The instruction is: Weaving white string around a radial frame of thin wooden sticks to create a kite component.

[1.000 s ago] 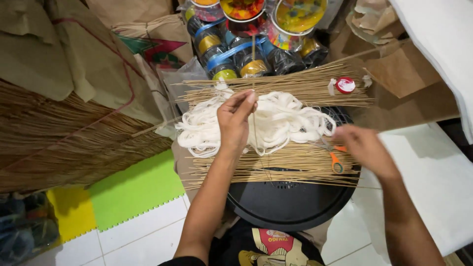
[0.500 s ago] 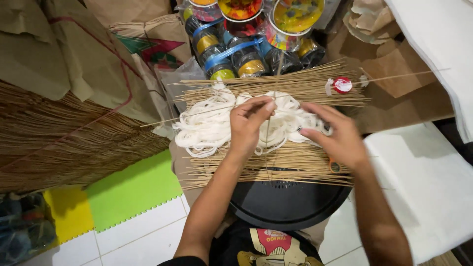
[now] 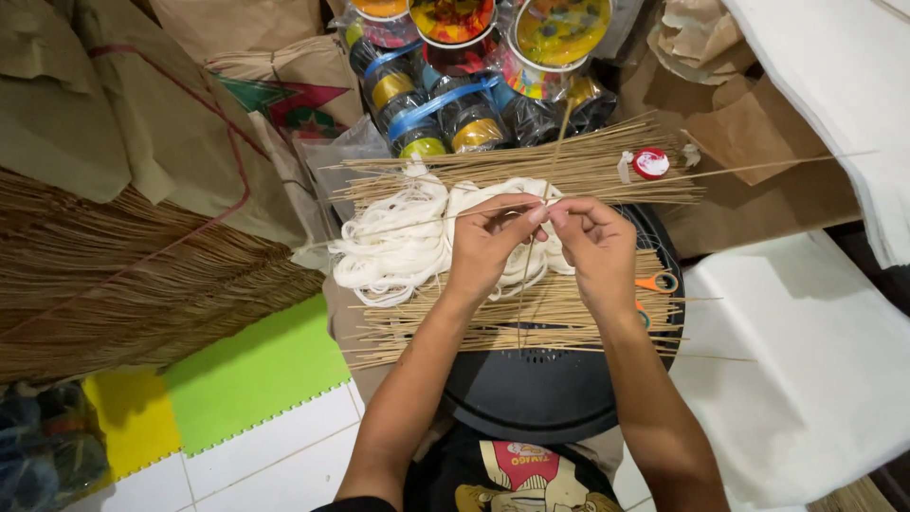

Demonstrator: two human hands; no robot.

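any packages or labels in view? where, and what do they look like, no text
Spools: top centre, plastic-wrapped round reels with gold and blue bands, colourful tops.
Paper sacks: upper left, brown, one with a red-green star print.
Small cap: on the sticks, round, red and white.

Bright, even light from overhead, and the fingers (image 3: 540, 213) sit sharp and well lit at the centre. Soft shadows only: a faint one falls just beneath the fingers onto the white string (image 3: 398, 237). Beyond the fingers, the shiny wrapped spools (image 3: 455, 104) throw small glints of glare. Off to the right of the fingers the white cloth (image 3: 806, 360) runs close to blown out. Far left and low of the fingers, the corner goes dim and murky. Straight lines bend toward the edges, a wide-lens bulge. No motion blur on the fingers.
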